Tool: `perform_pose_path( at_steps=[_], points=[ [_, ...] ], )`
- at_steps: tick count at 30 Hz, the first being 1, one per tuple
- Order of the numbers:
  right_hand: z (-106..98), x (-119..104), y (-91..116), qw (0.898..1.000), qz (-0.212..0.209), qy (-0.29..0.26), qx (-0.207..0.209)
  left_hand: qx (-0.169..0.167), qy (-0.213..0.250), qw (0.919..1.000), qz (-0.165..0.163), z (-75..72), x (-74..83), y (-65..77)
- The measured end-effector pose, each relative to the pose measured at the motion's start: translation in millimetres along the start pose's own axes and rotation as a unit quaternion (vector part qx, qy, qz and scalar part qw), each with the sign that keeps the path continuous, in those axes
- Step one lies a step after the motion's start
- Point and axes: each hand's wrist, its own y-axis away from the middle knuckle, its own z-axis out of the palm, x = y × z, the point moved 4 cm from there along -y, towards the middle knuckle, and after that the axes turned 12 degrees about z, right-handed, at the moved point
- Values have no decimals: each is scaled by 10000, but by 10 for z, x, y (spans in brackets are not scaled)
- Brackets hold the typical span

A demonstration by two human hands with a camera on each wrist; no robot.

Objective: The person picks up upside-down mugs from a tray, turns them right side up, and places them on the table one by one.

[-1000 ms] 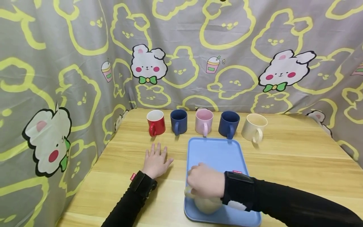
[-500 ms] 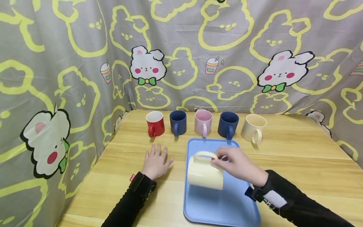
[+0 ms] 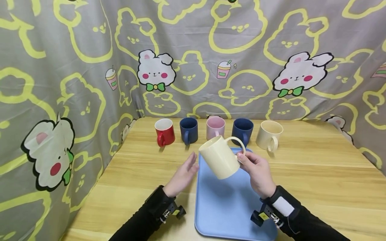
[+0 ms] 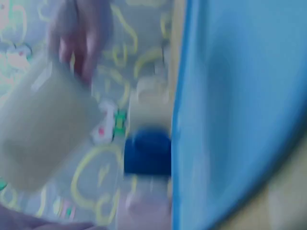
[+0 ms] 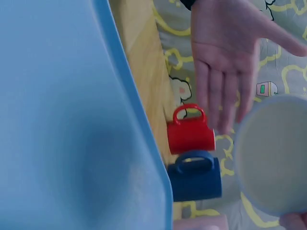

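In the head view my right hand (image 3: 258, 174) pinches the handle of a cream mug (image 3: 219, 159). The mug is raised above a blue tray (image 3: 224, 211), tilted with its mouth toward the upper left. My left hand (image 3: 183, 175) is lifted by the tray's left edge, fingers straight, close to the mug's left side. Seen from the right wrist, the left palm (image 5: 228, 57) faces the camera with fingers extended, and the mug's round pale end (image 5: 276, 158) is beside the fingertips. The left wrist view is blurred; there the right-hand fingers (image 4: 79, 43) are at the mug (image 4: 43, 129).
Along the back of the wooden table (image 3: 319, 174) stands a row of mugs: red (image 3: 166, 132), dark blue (image 3: 189, 130), pink (image 3: 215, 127), another dark blue (image 3: 242, 129) and cream (image 3: 267, 135). A grey patterned curtain (image 3: 193, 36) hangs behind and at both sides.
The right hand has lifted the cream mug from low over the tray, turning it from sideways to mouth-up and tilted. The left hand has risen from flat on the table toward the mug.
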Motion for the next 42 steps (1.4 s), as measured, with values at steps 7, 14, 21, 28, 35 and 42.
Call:
perform_pose_path(
  at_steps=[7,14,21,28,35,42],
  points=[
    [82,123,57,9982,-144,-570,67,628,2106,9754,188,323,146,-131],
    [131,256,104,9983,-135,-556,-105,1466,2036,9679,184,357,184,-135],
    [58,332,125,9986,116,91,-504,1222,1726,9772,201,313,184,-139],
    [-110,89,83,9779,74,868,-1901,449,1052,9925,442,261,244,-213],
    [-124,-68,3,9275,725,1635,-3281,-428,577,9955,620,262,232,-301],
    [-155,17,57,8998,1215,933,-4085,-880,678,9932,358,312,125,-304]
  ],
)
